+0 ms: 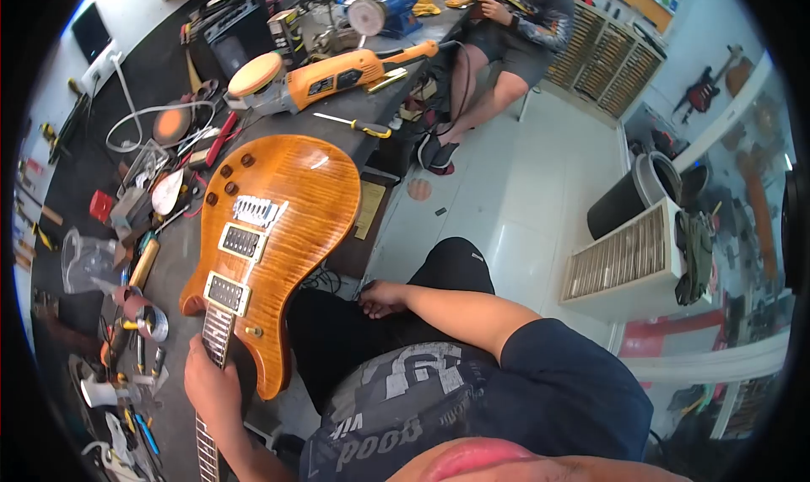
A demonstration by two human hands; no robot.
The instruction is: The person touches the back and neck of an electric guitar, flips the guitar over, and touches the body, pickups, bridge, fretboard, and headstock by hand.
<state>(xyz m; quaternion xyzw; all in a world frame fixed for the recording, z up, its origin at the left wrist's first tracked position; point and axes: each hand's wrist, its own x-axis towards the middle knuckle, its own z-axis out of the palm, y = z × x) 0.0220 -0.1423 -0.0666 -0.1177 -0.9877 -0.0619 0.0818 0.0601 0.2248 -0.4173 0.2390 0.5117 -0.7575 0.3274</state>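
Note:
An amber flame-top electric guitar (291,204) lies face up along the bench edge, its body pointing away from me and its neck toward me. My left hand (213,382) is wrapped around the guitar neck near the body. Two pickups, a metal bridge and several dark knobs show on its top. My right hand (386,300) rests at my lap, near the guitar's edge, with fingers curled; what they hold, if anything, is too small to make out.
Beyond the guitar, a yellow polisher (337,75) and a screwdriver (354,125) lie on the dark workbench (291,126). Tools and a clear plastic container (89,261) crowd the left side. Another person (515,26) sits by a bench grinder (384,16). A black bin (629,199) stands right.

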